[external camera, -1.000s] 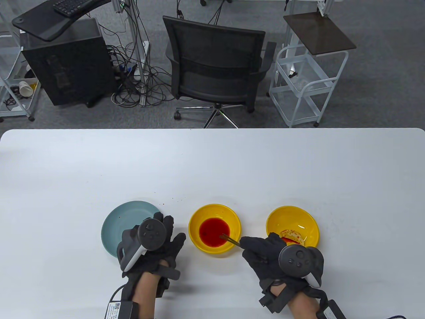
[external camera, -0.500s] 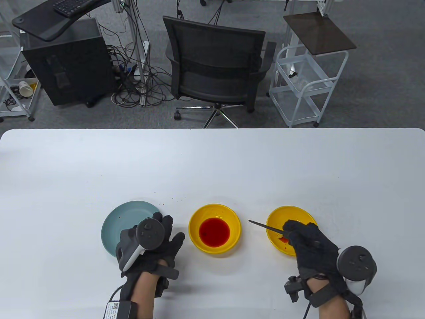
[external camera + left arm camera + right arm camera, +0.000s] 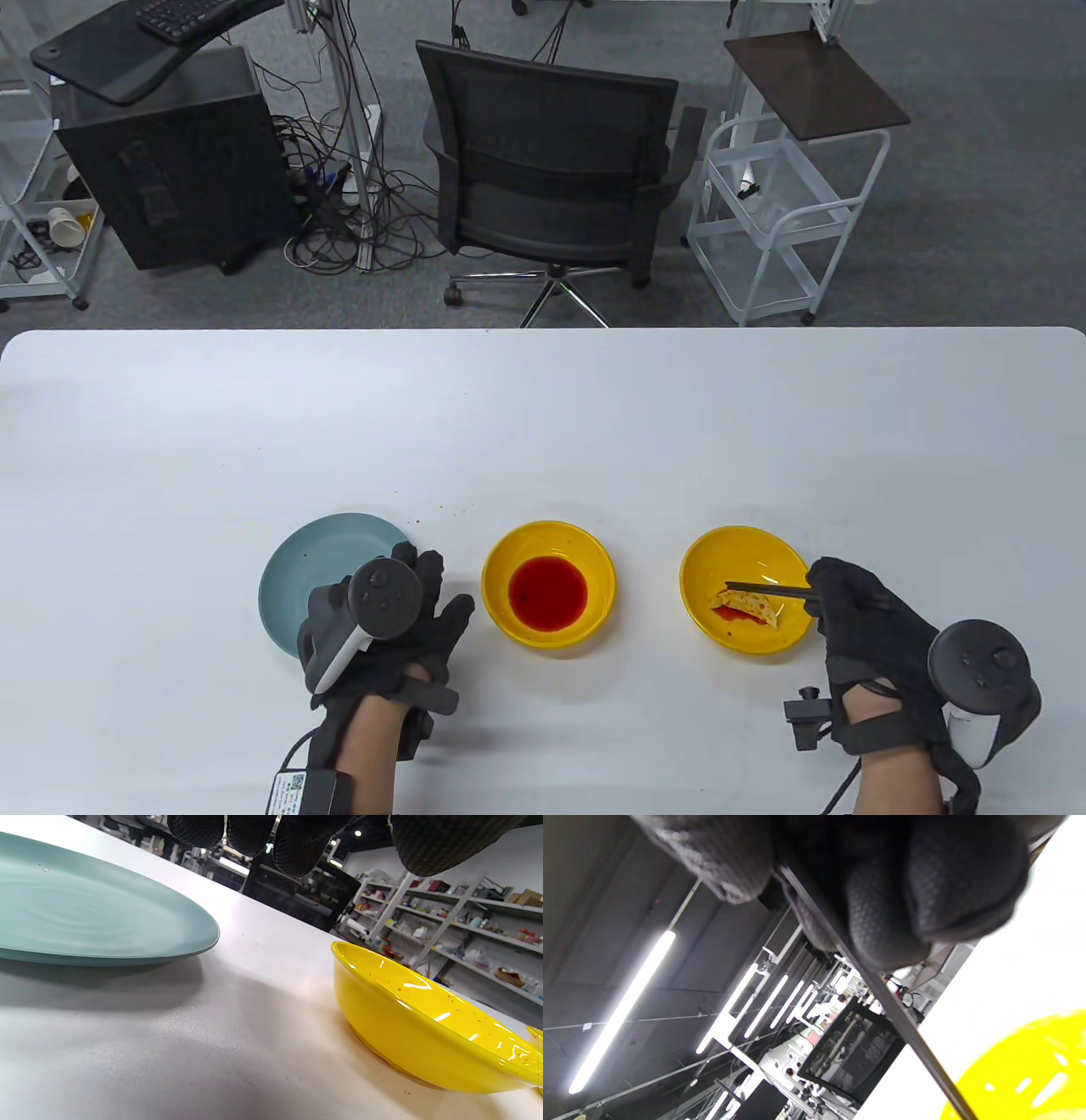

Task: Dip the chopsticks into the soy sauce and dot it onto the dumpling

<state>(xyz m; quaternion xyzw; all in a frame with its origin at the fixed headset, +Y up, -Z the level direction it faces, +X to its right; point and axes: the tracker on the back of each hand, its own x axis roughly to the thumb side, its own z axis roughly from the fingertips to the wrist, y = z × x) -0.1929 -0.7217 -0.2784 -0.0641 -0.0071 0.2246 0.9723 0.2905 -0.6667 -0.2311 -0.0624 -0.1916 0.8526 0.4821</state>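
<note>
Right hand [image 3: 857,607] pinching chopsticks [image 3: 768,587], tips over dumpling [image 3: 748,604] in yellow bowl [image 3: 704,564]; left hand [image 3: 394,624] fingers spread, resting on table [image 3: 543,424]

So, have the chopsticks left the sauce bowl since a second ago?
Yes. The right hand carried the chopsticks rightward, away from the sauce bowl; their tips are now over the dumpling in the right yellow bowl.

A grey carpeted floor [image 3: 976,212] lies beyond the far edge of the white rectangular table [image 3: 543,407]; a black mesh swivel office chair [image 3: 551,161] stands there, between a black computer tower [image 3: 174,161] with tangled cables [image 3: 339,212] and a white wire trolley [image 3: 785,212]; long fluorescent ceiling tubes [image 3: 623,1010] glow overhead.
</note>
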